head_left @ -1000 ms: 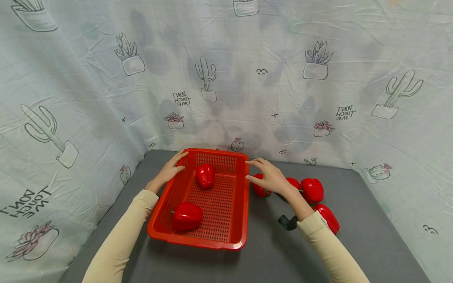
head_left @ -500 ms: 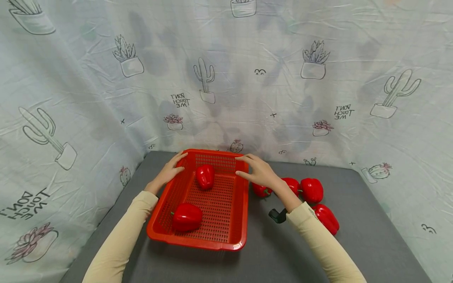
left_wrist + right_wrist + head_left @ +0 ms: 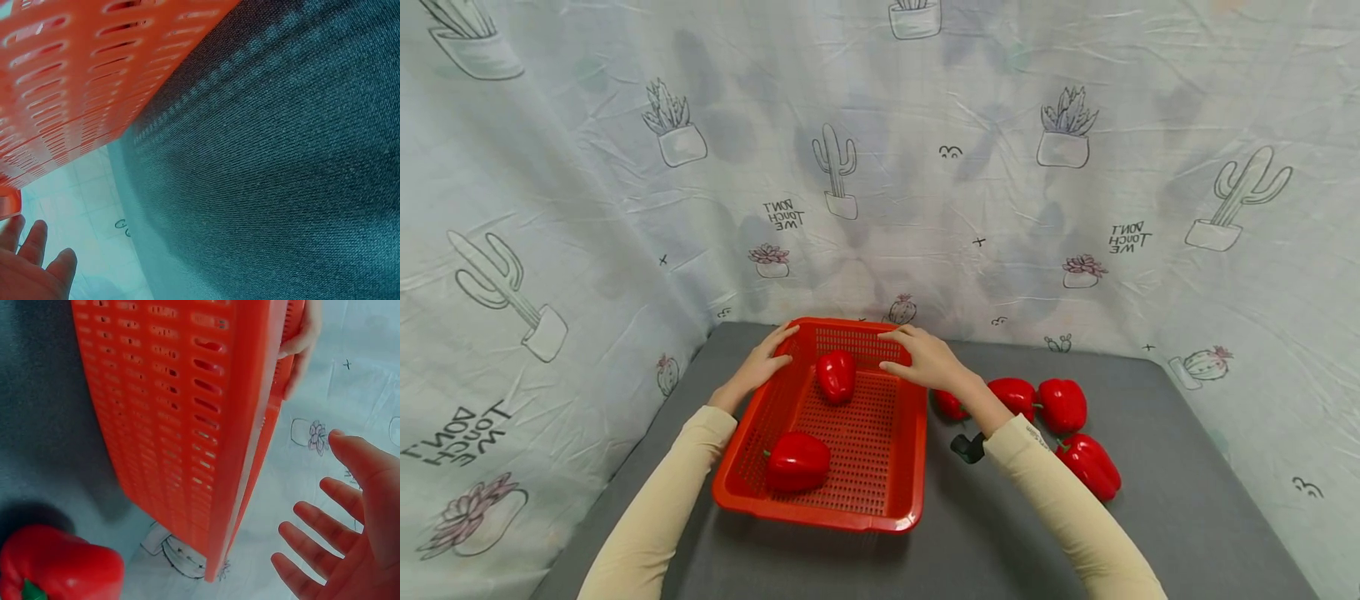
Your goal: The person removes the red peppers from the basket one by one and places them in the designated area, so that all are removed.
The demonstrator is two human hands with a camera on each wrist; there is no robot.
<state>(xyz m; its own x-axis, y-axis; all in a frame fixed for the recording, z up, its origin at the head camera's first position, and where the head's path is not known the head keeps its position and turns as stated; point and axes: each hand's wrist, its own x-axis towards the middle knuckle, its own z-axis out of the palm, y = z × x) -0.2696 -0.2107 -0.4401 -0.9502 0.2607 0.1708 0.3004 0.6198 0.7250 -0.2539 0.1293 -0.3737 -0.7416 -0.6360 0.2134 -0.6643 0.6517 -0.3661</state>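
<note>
A red plastic basket (image 3: 895, 433) with slotted walls stands on the grey table, one red bell pepper (image 3: 836, 377) toward its far end and another bell pepper (image 3: 797, 461) at its near left. At the far left of the rim is my left hand (image 3: 762, 360), fingers stretched along the rim and thumb reaching over the inside. Above the far right part of the basket, my right hand (image 3: 928, 358) holds nothing. In the right wrist view its fingers (image 3: 319, 528) are spread beside the rim, apart from it.
Several more bell peppers lie right of the basket, among them one pepper (image 3: 1062, 405) at the back and another pepper (image 3: 1090, 467) nearer. A patterned curtain (image 3: 880, 167) rises behind the table (image 3: 1180, 500). A black wrist strap piece (image 3: 967, 448) juts from the right sleeve.
My right hand has moved left, from outside the basket's right rim to over its far right part. My left hand, the basket and the peppers stay where they were.
</note>
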